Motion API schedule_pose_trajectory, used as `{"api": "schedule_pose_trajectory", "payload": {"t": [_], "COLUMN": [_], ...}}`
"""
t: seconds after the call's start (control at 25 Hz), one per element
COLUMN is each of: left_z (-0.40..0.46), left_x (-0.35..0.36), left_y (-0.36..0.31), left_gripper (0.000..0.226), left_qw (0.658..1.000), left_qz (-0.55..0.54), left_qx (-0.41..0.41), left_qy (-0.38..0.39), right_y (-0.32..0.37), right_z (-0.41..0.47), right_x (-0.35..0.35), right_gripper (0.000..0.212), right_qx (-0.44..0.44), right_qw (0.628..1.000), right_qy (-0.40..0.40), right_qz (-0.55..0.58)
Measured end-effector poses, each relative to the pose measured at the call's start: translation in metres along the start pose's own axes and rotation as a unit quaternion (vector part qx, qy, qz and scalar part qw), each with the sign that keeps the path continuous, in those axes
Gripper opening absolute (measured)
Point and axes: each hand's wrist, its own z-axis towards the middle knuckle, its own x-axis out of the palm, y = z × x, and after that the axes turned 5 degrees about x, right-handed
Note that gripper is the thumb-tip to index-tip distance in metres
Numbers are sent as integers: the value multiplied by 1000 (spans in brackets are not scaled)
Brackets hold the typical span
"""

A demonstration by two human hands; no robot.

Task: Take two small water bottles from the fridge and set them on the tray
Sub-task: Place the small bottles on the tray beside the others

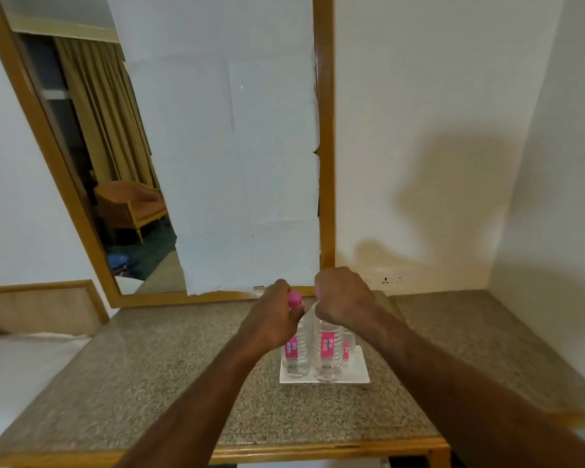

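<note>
Two clear plastic water bottles with pink labels (318,349) stand upright on the white square tray (360,369) on your speckled granite tabletop (149,366). Your left hand (274,319) has its grip closed around one pink-capped neck, your right hand (343,298) likewise around the other. A third small bottle (349,346) stands just behind them, and a wood-framed mirror (326,163) leans at the tabletop's back.

Two clear bottles (297,352) (328,349), pink caps and pink labels, stand upright side by side on the white tray (360,373).

Speckled granite countertop (169,376) with wooden front edge, white tray (361,373) flat on it, seemingly toward the back.
</note>
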Motion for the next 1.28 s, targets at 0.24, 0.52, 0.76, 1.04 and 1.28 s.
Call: {"api": "schedule_pose_trajectory", "payload": {"t": [0.24,0.52,0.76,1.04,1.28], "left_z": [69,105,101,99,100], "left_x": [37,79,117,136,138], "left_y": [63,116,139,144,145], "left_gripper": [19,19,19,22,24], "left_qw": [998,994,993,992,991], "left_qz": [-12,-48,-63,-65,-66], "left_qx": [32,21,-13,-24,-22], "left_qy": [47,94,103,110,117], "right_y": [0,-10,-24,-41,-45], "right_z": [82,131,148,147,145], "right_x": [56,103,137,151,156], "right_gripper": [14,18,22,19,21], "right_qx": [38,56,40,28,12], "right_qw": [999,997,991,992,990], "right_qy": [28,52,89,98,111], "right_qz": [-14,-20,-93,-75,-84]}}
